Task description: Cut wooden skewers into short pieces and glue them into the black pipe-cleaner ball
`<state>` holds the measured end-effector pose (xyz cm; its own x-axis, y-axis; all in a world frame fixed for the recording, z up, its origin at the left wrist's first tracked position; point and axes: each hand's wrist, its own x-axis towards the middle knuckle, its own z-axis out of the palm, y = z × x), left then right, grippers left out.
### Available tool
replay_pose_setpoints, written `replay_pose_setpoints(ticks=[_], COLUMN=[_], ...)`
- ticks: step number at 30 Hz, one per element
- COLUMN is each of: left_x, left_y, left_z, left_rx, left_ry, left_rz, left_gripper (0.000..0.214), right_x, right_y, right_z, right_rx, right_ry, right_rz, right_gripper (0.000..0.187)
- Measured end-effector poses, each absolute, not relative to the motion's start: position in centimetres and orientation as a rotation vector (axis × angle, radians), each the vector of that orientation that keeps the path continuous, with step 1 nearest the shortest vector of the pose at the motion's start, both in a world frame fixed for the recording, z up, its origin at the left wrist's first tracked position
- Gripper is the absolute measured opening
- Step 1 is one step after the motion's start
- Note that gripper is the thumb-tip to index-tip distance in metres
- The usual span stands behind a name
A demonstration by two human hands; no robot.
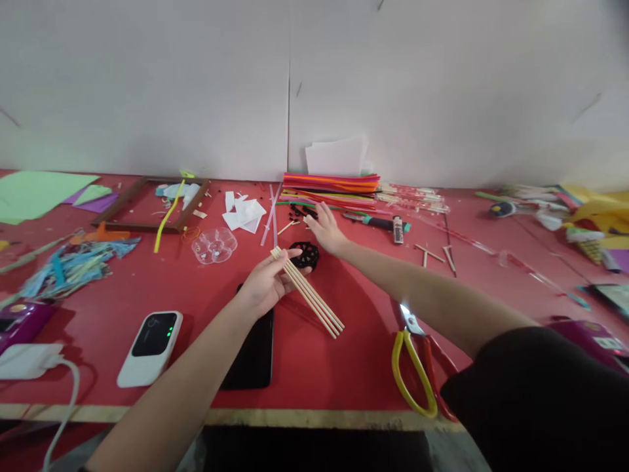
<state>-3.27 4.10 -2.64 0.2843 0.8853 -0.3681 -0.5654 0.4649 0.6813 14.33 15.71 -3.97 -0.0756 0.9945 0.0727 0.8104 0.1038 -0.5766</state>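
Observation:
My left hand (pixel 265 283) is closed on a bundle of thin wooden sticks (pixel 314 299), which slant down to the right over the red table (pixel 344 354). My right hand (pixel 324 228) reaches far forward with fingers spread, touching small black pieces (pixel 299 211) and a short stick lying in front of a stack of coloured pipe cleaners (pixel 330 185). A round black woven piece (pixel 305 254) lies between the two hands. A black phone (pixel 253 354) lies under my left wrist.
Yellow-and-red scissors (pixel 415 367) lie under my right forearm. A white pocket router (pixel 150 347) sits near the front left, beside a white charger with cable (pixel 29 362). A wooden frame (pixel 147 204), a clear plastic tray (pixel 214 245), paper scraps and a cutter (pixel 378 223) lie farther back.

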Motion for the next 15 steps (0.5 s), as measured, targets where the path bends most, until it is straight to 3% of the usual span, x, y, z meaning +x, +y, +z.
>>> replay_pose_setpoints(ticks=[9, 15], left_x=[-3.2, -3.0], left_y=[3.6, 3.1], left_z=[-2.3, -2.0], left_rx=[0.514, 0.546], left_ry=[0.795, 0.792], left_rz=[0.977, 1.015], left_gripper=[0.023, 0.025], right_x=[16.3, 17.9], right_y=[3.9, -1.5], right_z=[1.0, -0.2], right_rx=[-1.436, -1.454], right_ry=[-1.792, -2.093], right_rz=[0.574, 0.738], right_gripper=[0.031, 0.032])
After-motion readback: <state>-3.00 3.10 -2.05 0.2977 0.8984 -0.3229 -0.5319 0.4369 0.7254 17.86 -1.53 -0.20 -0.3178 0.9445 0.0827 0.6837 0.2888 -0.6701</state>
